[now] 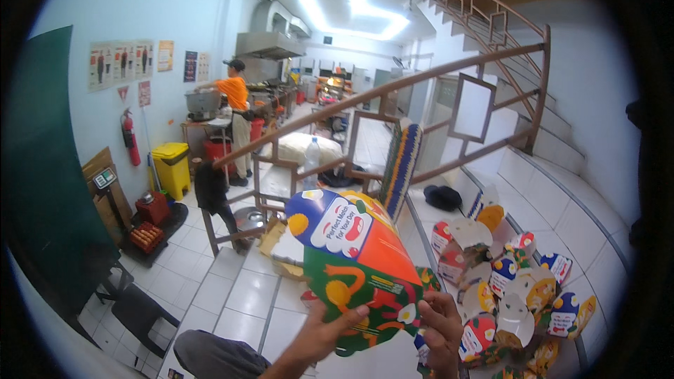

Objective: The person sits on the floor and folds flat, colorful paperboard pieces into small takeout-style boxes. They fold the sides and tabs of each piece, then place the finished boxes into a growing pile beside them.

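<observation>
A colourful printed paperboard food carton [372,253], in blue, orange and green with cartoon food drawings, is held up in front of me. My left hand [326,330] grips its lower left part, the thumb lying across the green panel. At the lower right edge my right hand [441,326] pinches the board with bent fingers. Just right of that hand, a heap of similar cartons [516,319], opened into shape, lies on the tiled steps. What looks like a stack of flat cartons [401,168] leans on the railing beyond the held one.
A brown metal railing [393,109] crosses ahead, with a clear plastic bottle [312,158] near it. A black cap [444,198] rests on a step. Down left are a yellow bin [172,168] and a black chair [140,316]. A person in orange [235,91] stands at a cooking counter.
</observation>
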### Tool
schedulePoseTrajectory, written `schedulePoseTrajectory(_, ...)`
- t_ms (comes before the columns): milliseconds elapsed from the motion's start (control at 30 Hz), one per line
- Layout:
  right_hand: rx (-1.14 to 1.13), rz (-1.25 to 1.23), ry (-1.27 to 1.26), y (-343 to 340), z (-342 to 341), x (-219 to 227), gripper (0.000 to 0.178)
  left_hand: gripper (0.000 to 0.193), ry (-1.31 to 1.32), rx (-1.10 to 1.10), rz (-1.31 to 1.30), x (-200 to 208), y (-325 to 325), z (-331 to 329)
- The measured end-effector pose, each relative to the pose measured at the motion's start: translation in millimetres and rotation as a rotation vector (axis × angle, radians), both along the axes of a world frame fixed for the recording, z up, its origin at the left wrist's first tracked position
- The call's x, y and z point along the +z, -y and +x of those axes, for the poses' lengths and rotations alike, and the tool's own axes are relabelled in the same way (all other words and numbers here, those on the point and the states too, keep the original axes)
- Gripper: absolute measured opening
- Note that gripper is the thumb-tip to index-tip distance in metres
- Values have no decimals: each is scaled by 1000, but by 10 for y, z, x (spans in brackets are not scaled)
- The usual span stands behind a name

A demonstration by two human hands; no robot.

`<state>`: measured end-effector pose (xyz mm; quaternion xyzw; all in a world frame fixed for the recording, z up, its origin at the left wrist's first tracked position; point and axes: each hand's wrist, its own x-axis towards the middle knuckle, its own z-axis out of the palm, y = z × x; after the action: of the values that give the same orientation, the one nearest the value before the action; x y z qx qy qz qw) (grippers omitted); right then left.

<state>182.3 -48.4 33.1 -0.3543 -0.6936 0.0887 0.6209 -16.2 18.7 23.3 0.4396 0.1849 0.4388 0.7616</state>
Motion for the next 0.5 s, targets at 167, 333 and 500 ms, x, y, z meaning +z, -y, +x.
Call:
schedulePoseTrajectory(167,-94,-14,150,-61,78,30,37,51,-29,-58,30,34,-53,54)
schedulePoseTrajectory(333,-161,-83,172,-102,30,85,31,53,3,-87,94,-5,-77,93)
schedulePoseTrajectory(500,-214,-54,192,-84,29,114,22,52,0,-133,160,-54,-113,91)
